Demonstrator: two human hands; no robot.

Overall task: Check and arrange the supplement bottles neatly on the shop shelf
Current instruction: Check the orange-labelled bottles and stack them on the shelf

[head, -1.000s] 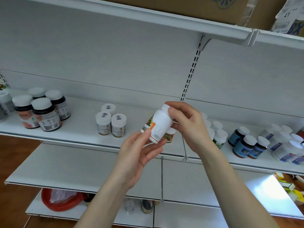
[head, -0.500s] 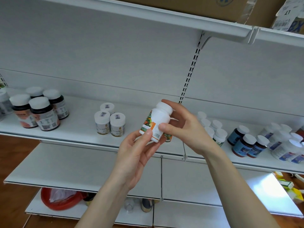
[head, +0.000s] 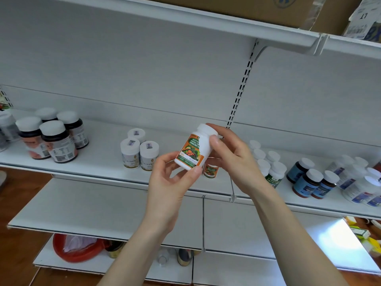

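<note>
Bottle (head: 195, 150) held tilted before the shelf (head: 99, 162) between both sets of fingers, left hand (head: 171, 186) pinching its base, right hand (head: 235, 162) curled round its cap end, is probably best turned slowly, label facing up.

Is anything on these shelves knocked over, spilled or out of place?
Nothing looks spilled. Only the orange-labelled bottle is off the shelf, held tilted by the left hand and right hand; a similar bottle stands alone behind it.
</note>
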